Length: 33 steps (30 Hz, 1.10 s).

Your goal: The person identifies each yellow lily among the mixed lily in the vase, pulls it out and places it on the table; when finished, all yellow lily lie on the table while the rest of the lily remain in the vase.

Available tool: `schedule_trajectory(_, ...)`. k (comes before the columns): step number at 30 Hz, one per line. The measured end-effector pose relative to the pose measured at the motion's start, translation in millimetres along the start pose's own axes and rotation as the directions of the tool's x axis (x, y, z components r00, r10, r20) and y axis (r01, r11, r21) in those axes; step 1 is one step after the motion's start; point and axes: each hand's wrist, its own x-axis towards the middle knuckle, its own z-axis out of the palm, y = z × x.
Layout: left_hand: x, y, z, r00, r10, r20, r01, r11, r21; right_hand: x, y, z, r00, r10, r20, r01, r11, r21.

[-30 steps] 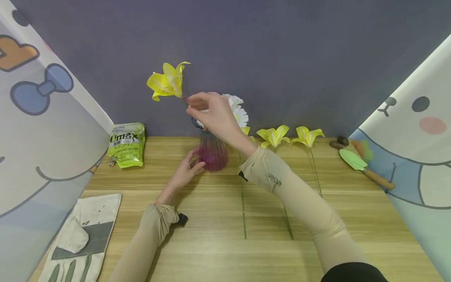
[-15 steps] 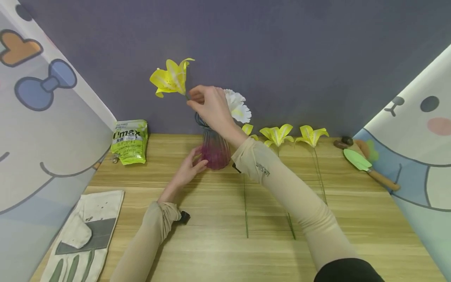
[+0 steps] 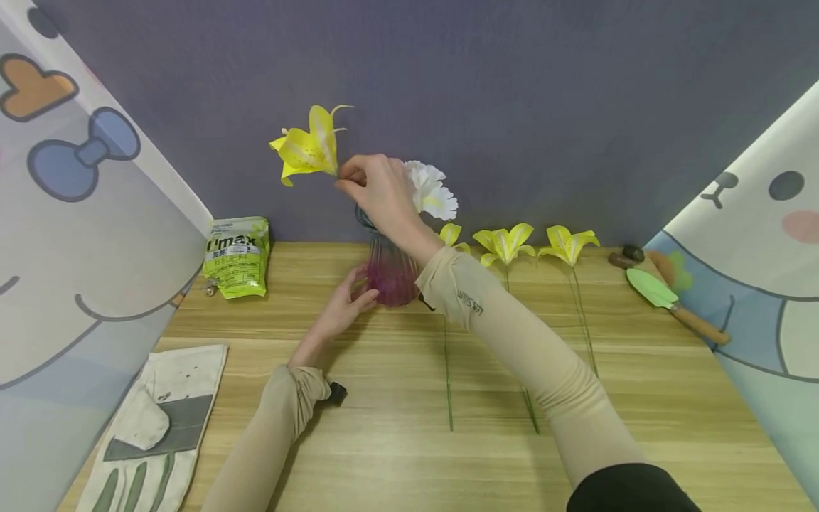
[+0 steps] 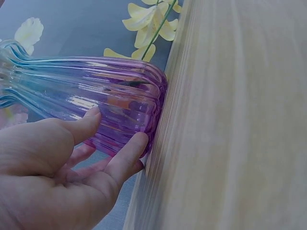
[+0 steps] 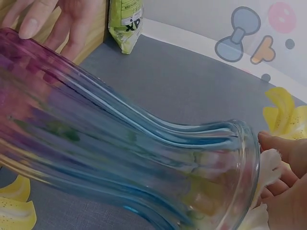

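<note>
Only the head view takes in the whole scene: the right hand (image 3: pixel 377 192) raised above the mouth of the ribbed glass vase (image 3: pixel 387 274), its grip narrowed to a pinch on the stem just under a yellow lily (image 3: pixel 308 148), while the left hand (image 3: pixel 343 307) rests against the vase's purple base on the tabletop (image 3: pixel 397 455). Closer in, the left wrist view shows what the head view cannot: the thumb and fingers (image 4: pixel 129 155) of that hand lie fairly straight against the ribs of the glass, cupping the base with a wide, loose grip rather than wrapping it. From the right wrist view comes the flared blue rim of the vase, with pale petals of a white flower (image 3: pixel 430 190) just beside the pinching fingertips. How far the lily's stem reaches into the vase cannot be made out, as the right hand covers the neck and the glass blurs what is inside. Right of that grip, three more yellow lilies (image 3: pixel 505 243) lie on the tabletop, one half hidden by the sleeve; a green bag (image 3: pixel 237 256) and a work glove (image 3: pixel 156 427) lie to the left of the left hand.
</note>
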Motion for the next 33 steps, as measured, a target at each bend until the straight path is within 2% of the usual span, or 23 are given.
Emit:
schedule_trajectory(7,-0.8,0.7,-0.2,1.000,-0.007,-0.001,0.007,1.000,0.015,-6,3,-4,0.998,-0.039,-0.057,0.044,0.996,0.080)
schedule_trajectory(18,-1.0,0.7,1.6,1.000,-0.004,0.006,0.004,1.000,0.005,-19,11,-28,0.993,0.027,-0.118,-0.020,0.998,0.060)
schedule_trajectory(26,-0.9,-0.2,2.0,1.000,-0.006,0.010,0.006,1.000,-0.031,-34,23,-46,0.976,0.093,-0.194,-0.070,0.990,0.122)
schedule_trajectory(33,0.3,-2.8,1.1,1.000,-0.006,0.006,0.006,1.000,-0.022,-48,40,-52,0.956,0.104,-0.273,-0.049,0.979,0.200)
